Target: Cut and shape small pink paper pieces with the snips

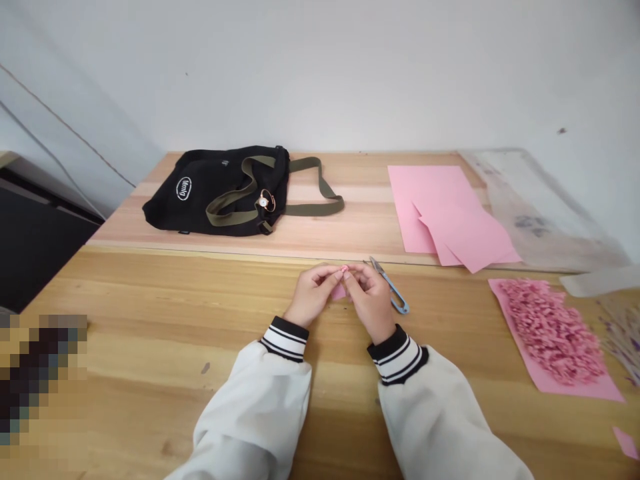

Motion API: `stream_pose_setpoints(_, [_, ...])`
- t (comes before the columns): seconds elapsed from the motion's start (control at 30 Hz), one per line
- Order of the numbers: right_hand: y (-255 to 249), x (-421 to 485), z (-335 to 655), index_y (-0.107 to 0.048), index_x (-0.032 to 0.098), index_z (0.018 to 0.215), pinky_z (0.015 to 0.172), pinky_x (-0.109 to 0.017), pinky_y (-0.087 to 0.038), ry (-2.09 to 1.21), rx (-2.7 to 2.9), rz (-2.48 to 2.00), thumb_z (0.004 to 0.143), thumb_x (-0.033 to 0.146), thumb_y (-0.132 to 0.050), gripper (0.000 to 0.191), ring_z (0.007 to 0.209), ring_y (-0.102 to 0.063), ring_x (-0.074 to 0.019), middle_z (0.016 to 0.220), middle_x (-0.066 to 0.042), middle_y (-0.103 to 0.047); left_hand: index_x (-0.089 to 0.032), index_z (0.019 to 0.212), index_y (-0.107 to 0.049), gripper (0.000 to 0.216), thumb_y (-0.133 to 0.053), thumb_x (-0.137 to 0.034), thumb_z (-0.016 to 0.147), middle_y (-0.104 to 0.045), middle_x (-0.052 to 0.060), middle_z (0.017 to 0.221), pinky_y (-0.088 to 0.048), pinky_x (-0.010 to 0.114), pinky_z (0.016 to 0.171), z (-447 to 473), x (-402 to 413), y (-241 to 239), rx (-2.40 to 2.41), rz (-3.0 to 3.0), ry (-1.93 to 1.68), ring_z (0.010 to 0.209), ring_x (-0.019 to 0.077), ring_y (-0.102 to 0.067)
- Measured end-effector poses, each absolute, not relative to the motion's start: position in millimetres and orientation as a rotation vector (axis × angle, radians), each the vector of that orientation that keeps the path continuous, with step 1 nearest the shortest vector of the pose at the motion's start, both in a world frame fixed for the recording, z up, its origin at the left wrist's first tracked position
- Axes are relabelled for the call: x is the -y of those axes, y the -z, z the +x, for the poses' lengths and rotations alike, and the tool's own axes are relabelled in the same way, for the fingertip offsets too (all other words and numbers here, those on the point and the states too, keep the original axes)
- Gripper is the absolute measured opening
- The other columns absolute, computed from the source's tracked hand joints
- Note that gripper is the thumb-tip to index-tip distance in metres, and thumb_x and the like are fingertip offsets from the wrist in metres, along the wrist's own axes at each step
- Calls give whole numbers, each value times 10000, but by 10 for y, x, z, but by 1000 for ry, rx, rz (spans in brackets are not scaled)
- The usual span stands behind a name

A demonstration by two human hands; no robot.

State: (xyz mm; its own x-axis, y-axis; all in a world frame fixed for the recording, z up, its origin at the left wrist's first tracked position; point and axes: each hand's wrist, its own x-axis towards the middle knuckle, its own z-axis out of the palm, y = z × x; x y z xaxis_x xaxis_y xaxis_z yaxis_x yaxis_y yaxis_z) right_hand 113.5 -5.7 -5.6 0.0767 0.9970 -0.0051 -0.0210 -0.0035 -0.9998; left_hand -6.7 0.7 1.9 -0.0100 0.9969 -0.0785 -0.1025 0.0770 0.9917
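Note:
My left hand (314, 292) and my right hand (371, 299) meet over the middle of the wooden table (150, 333). Both pinch a small piece of pink paper (339, 291) between their fingertips. A pair of thread snips with a blue handle (393, 289) lies on the table right beside my right hand, touching or nearly touching it. I wear white sleeves with black striped cuffs.
A black bag with olive straps (220, 190) lies at the back left. Pink paper sheets (445, 213) lie at the back right. A pink sheet heaped with several small folded pink pieces (550, 333) is at the right. Translucent plastic sheeting (545, 207) covers the far right.

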Motion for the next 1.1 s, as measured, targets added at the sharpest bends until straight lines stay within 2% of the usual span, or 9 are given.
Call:
stream_pose_setpoints(0.2, [74, 51, 1139, -627, 189, 859, 454, -249, -383, -1170, 1129, -1212, 765, 402, -638, 233, 460, -453, -102, 534, 48, -516, -166, 793, -762, 233, -772, -347, 649, -759, 81, 872, -533, 351, 841, -63, 0, -18, -1186, 1057, -1233, 847, 197, -687])
stream_pose_setpoints(0.5, [70, 43, 1141, -636, 178, 758, 454, -239, -409, -1171, 1098, -1180, 757, 393, -661, 217, 454, -465, -88, 519, 43, -540, -159, 719, -757, 235, -826, -315, 558, -757, 67, 783, -542, 301, 728, -38, 4, -51, -1222, 889, -1291, 708, 153, -665])
stream_pose_setpoints(0.67, [59, 41, 1144, -638, 179, 760, 464, -243, -414, -1159, 1111, -1185, 760, 400, -660, 222, 458, -478, -91, 531, 34, -567, -156, 737, -757, 262, -814, -357, 579, -755, 69, 786, -544, 314, 744, -44, 3, -51, -1207, 914, -1280, 712, 158, -663])
stream_pose_setpoints(0.9, [56, 43, 1133, -632, 179, 743, 454, -241, -405, -1176, 1072, -1181, 735, 376, -684, 203, 444, -473, -89, 534, 33, -581, -139, 772, -751, 283, -779, -383, 630, -700, 42, 679, -498, 272, 642, -57, -7, 3, -1236, 970, -1243, 629, 125, -598])
stream_pose_setpoints(1.1, [63, 49, 1136, -637, 172, 749, 459, -237, -393, -1165, 1075, -1223, 732, 390, -686, 224, 454, -465, -87, 531, 34, -571, -137, 765, -749, 253, -761, -361, 647, -697, 33, 665, -490, 242, 630, -48, -9, -9, -1225, 990, -1254, 617, 110, -587])
